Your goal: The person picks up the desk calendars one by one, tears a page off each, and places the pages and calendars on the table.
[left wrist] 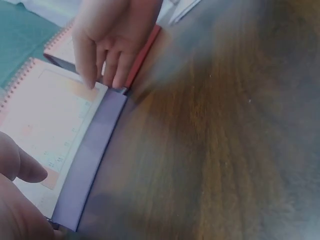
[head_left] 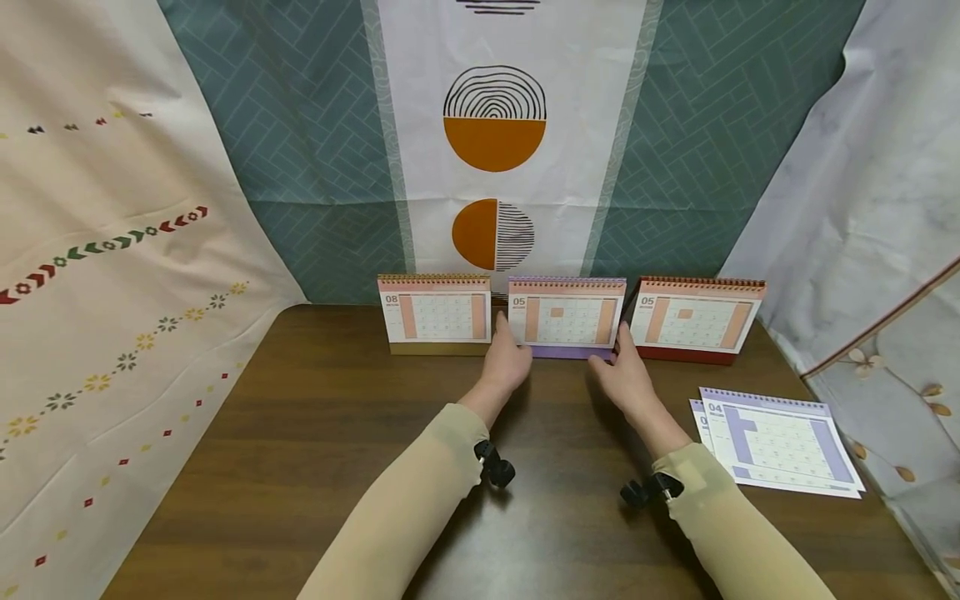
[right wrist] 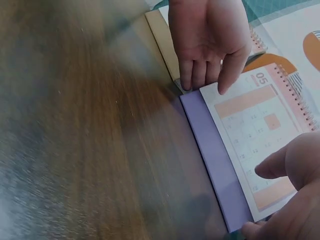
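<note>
The middle desk calendar [head_left: 567,321] stands upright on its purple base, its page marked 05. My left hand [head_left: 508,364] grips its left side edge, and my right hand [head_left: 624,379] grips the opposite side. The left wrist view shows the left thumb [left wrist: 32,170] over the front page, with the other fingers around the edge. From the right wrist, the right thumb [right wrist: 272,167] likewise lies in front of the page. Left of it stands a gold-based calendar [head_left: 438,318] marked 08; to the right, a red-based calendar [head_left: 690,323] marked 05.
Two loose purple calendar sheets [head_left: 783,442], the top one marked 04, overlap at the right of the brown wooden table [head_left: 315,467]. A patterned cloth [head_left: 495,183] hangs right behind the calendars. More cloth borders the table at left and right.
</note>
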Available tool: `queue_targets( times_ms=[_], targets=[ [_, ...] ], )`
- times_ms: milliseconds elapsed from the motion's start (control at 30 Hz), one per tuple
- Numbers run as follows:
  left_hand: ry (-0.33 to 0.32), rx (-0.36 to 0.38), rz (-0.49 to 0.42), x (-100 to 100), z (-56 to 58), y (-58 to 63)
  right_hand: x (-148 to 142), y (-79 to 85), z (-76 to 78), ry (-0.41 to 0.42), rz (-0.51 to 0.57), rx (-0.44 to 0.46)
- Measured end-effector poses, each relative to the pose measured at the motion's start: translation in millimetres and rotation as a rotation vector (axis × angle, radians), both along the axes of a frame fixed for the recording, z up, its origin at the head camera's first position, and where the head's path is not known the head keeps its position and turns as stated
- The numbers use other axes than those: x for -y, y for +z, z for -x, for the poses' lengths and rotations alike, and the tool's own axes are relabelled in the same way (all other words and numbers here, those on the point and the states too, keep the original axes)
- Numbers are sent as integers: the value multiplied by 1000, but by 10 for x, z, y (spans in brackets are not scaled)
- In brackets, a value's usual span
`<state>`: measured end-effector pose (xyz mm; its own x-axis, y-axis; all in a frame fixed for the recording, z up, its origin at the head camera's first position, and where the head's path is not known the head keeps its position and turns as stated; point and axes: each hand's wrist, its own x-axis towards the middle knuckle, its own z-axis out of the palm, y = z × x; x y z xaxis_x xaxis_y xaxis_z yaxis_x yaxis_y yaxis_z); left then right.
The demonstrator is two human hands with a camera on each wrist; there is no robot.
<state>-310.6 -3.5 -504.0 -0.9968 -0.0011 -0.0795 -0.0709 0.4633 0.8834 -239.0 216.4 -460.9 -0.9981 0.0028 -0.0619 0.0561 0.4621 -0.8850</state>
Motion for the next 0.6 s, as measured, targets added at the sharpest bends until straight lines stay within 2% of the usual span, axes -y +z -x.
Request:
queue_targets(
  times_ms=[33, 100, 133, 200, 267, 367, 433, 600],
  targets=[
    [-3, -7, -7, 10, -22, 13, 2, -2, -9, 0, -1, -3],
    [-17, -8, -48, 44, -128, 113, 8, -6, -34, -1, -11, -11],
    [-26, -10, -49, 64, -211, 199, 12, -8, -50, -1, -19, -19],
    [-52, -37, -55, 111, -313, 249, 18, -10, -85, -2, -48, -37],
    [-81, -39, -77, 153, -461, 383, 21, -6, -119, -3, -93, -62],
    [-112, -73, -55, 205, -603, 481, 28, 7, -173, -9, -172, -112],
    [-146, -73, -47, 244, -710, 600, 36, 11, -206, -20, -210, -146],
    [-215, -146, 36, 380, -859, 661, 115, 22, -282, -20, -235, -212]
  ],
)
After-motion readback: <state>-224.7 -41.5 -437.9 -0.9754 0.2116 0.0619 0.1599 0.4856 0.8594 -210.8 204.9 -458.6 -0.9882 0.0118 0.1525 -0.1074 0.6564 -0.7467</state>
